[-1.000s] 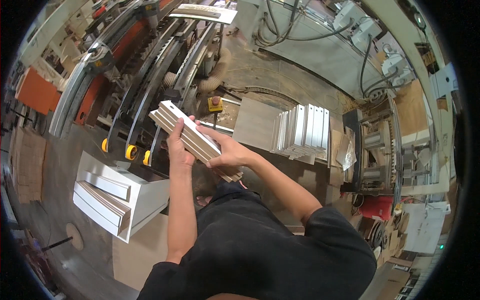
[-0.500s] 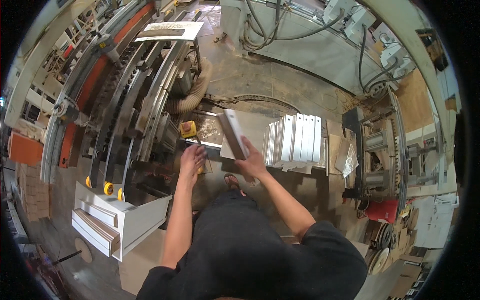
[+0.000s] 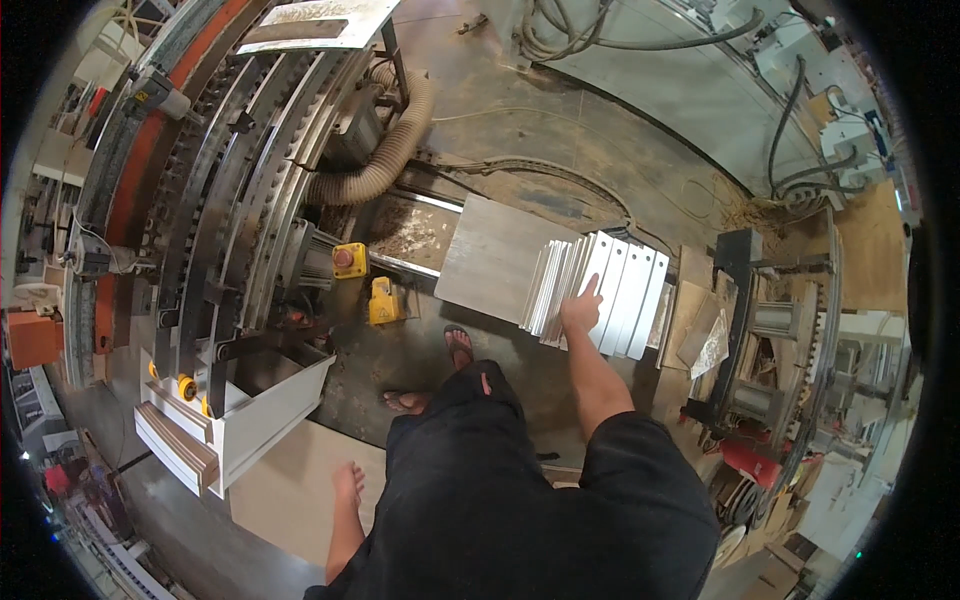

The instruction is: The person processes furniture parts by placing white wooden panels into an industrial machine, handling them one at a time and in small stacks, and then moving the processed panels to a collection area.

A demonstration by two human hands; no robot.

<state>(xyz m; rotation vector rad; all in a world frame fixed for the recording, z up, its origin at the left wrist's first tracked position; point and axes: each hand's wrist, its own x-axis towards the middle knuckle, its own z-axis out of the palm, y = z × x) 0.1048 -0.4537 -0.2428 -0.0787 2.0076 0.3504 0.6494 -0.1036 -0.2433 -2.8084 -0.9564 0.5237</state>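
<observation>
The right hand point(image 3: 580, 308) is laid on a row of white panels point(image 3: 600, 290) stood on edge, fingers spread loosely with the index stretched up along one board, so nothing is actually gripped, it's more of a steadying touch. The row is parked on the floor at the far right edge of a flat grey board point(image 3: 495, 255), leaning like books on a shelf. The left hand point(image 3: 348, 487) is hung down by the hip, relaxed and empty, over a pale sheet point(image 3: 290, 490) on the floor.

What could go wrong, as a guess: the panels are only leaned together, so a domino slide could be set off if the hand is lifted carelessly or the end board is nudged. Toes in open sandals point(image 3: 460, 345) are right beside them, so a dropped edge would be felt.

Nothing like a readable label is made out. Two small yellow boxes point(image 3: 385, 300) are sat on the floor near the conveyor machine point(image 3: 240, 200), one with a red button point(image 3: 343, 258) on top. White moulded strips point(image 3: 180, 445) are stacked at the machine's near end
</observation>
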